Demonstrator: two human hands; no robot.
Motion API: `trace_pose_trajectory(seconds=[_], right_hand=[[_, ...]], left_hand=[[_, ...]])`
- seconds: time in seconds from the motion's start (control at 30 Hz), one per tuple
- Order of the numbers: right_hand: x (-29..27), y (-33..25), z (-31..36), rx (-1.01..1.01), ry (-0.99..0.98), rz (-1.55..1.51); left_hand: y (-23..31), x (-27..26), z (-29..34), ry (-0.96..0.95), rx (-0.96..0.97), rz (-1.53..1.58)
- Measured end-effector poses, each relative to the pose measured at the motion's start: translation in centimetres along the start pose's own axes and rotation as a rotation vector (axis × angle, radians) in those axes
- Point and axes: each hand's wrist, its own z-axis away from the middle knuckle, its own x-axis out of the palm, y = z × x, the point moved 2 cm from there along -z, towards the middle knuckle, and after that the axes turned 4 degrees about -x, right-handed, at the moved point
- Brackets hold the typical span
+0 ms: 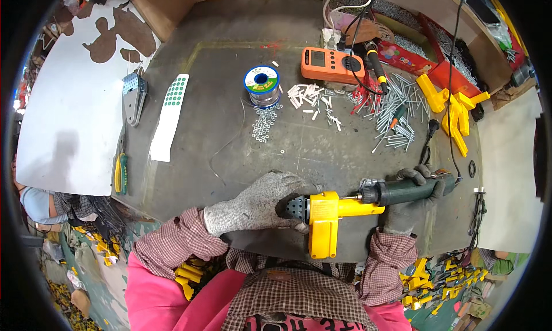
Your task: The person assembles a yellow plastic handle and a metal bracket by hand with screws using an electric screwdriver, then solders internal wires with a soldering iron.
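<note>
My left hand (256, 200), in a grey glove, is closed round the black perforated end (296, 208) of a yellow plastic housing (324, 230). The housing lies sideways above the table's front edge, its short block pointing towards me. In my gloved right hand (405, 211) is a dark green electric screwdriver (402, 192), held level with fingers wrapped over its body. Its metal bit points left and reaches the yellow housing, along the housing's narrow arm. Whether the bit sits in a screw cannot be made out.
A solder spool (261, 88) stands mid-table beside small nuts (264, 124). Behind lie white sleeves (305, 95), an orange multimeter (328, 65) and long screws (399, 110). Yellow housings (454, 107) are at the back right. A sticker strip (171, 115) and pliers (121, 173) lie left. The screwdriver's cord (450, 101) hangs from above.
</note>
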Motion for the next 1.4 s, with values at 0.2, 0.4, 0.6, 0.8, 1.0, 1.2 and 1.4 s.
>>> trace_pose_trajectory(seconds=[0.2,0.4,0.6,0.8,1.0,1.2,1.4], right_hand=[[1.8,0.8,0.2,-0.070,-0.057,-0.097],[2.7,0.2,1.9,-0.263,-0.016,0.038],[1.4,-2.1,3.0,-0.282,-0.137,-0.064],[1.9,-1.3,3.4,-0.266,-0.146,0.007],[2.1,-0.2,3.6,-0.222,-0.177,-0.046],[2.3,-0.3,3.9,-0.280,-0.044,0.010],[2.0,-0.2,4.2,-0.258,-0.049,0.022]], left_hand=[[0.2,-0.1,0.1,0.049,0.021,0.057],[0.8,-0.5,-0.1,0.030,0.031,0.043],[0.2,-0.3,0.2,0.045,0.126,-0.008],[0.6,-0.2,0.0,0.037,0.069,-0.105],[1.1,-0.1,0.1,0.087,0.095,-0.078],[0.7,-4.0,-0.8,0.449,-0.103,-0.369],[0.5,-3.7,-3.0,0.146,-0.177,-0.904]])
